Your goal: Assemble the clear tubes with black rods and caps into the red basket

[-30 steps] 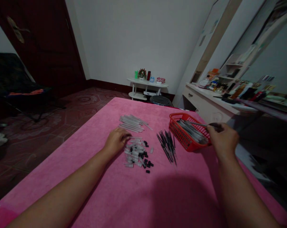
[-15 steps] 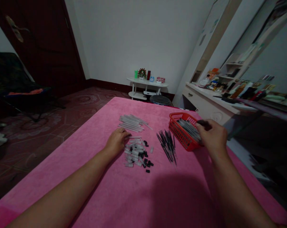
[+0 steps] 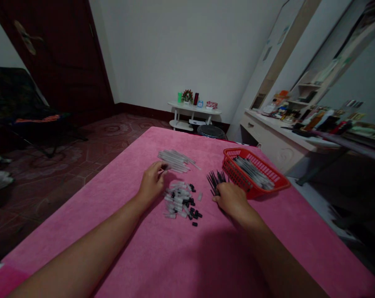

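Observation:
My left hand (image 3: pixel 152 181) is closed in a pinch at the near left edge of a pile of pale pen barrels (image 3: pixel 175 159). A whitish bit of a barrel shows at its fingertips. Below that hand lies a heap of pen caps (image 3: pixel 176 198), clear ones mixed with small black pieces (image 3: pixel 195 214). My right hand (image 3: pixel 232 198) reaches down onto a bunch of thin dark pen refills (image 3: pixel 214 178). Its fingers are closed on the refills, and the palm hides part of the bunch. Behind it, a red plastic basket (image 3: pixel 252 191) holds more greyish pens (image 3: pixel 254 171).
Pink cloth (image 3: pixel 137 248) covers the table. Beyond its far edge are a small white stand (image 3: pixel 193 108) and a round dark stool (image 3: pixel 211 131). A cluttered dressing table (image 3: pixel 286 138) stands on the right. On the left are a folding chair (image 3: pixel 22 103) and a dark red door (image 3: pixel 59 54).
My right hand has left the basket's right side and moved left and down onto the refills. My left hand has shifted slightly up, towards the barrels. The view has moved a little.

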Demonstrator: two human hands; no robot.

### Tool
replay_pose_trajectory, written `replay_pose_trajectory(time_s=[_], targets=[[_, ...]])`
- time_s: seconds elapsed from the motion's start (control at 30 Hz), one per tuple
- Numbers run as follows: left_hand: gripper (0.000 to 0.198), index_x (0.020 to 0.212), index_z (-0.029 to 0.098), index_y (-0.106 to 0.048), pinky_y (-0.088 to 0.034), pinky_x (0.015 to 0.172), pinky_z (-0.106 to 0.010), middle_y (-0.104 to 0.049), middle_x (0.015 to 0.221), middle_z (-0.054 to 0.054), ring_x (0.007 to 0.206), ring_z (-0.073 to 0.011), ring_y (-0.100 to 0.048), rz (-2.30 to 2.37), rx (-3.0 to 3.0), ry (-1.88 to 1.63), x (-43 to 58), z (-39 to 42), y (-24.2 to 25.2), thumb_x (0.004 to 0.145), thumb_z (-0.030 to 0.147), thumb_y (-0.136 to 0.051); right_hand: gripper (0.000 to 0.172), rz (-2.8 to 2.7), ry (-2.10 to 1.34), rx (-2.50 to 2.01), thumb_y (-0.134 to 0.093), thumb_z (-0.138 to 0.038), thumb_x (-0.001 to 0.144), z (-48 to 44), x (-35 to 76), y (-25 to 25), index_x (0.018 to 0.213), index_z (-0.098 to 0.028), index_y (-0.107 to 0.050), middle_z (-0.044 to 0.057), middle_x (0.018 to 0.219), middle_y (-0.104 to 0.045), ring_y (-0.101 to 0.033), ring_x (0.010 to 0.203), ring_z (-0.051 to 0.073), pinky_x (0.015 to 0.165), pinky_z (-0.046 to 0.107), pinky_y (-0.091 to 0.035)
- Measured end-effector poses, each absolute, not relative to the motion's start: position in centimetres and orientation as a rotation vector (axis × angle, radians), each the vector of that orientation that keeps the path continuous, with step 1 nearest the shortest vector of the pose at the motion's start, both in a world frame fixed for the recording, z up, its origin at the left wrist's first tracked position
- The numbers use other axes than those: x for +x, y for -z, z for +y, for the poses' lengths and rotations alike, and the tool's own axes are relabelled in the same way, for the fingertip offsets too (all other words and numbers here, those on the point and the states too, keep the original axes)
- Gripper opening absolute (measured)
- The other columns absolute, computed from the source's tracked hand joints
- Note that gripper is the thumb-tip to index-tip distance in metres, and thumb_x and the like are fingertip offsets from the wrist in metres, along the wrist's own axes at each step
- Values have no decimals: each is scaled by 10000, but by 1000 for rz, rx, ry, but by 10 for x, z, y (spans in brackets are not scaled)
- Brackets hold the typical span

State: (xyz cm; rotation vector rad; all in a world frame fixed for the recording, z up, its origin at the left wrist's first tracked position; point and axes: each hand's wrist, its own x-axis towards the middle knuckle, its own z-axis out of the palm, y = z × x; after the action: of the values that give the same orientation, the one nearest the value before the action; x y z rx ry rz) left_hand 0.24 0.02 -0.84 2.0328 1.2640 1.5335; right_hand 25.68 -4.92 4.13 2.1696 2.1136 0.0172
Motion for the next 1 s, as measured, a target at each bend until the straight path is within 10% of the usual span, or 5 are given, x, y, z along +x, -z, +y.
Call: replay_pose_trajectory(time_s=[0.3, 0.73, 1.0], targets=[[318, 904, 166, -519, -544, 687, -272, -693, 842, -45, 735, -154, -682, 827, 1003, -1603, 17, -8, -2, 714, 329, -714, 166, 2246, 79, 2269, -540, -206, 736, -57, 245, -56, 803, -147, -682, 127, 844, -705, -657, 830, 248, 634, 276, -411], [294, 890, 122, -570, -578, 653, -218, -706, 816, -58, 666, -124, -681, 687, 733, -1517, 25, -12, -5, 676, 187, -759, 141, 2855, 1505, 2159, -542, -155, 746, -65, 221, -50, 868, -160, -613, -3, 657, -614, -589, 549, 123, 482, 210, -420], [92, 814, 109, -601, -584, 670, -196, -690, 766, -36, 658, -106, -678, 661, 549, -1439, 30, -15, -8, 753, 77, -664, 114, 3125, 2034, 2364, -656, -251, 764, -75, 209, -64, 815, -172, -591, 29, 797, -662, -677, 720, 159, 658, 266, -543]])
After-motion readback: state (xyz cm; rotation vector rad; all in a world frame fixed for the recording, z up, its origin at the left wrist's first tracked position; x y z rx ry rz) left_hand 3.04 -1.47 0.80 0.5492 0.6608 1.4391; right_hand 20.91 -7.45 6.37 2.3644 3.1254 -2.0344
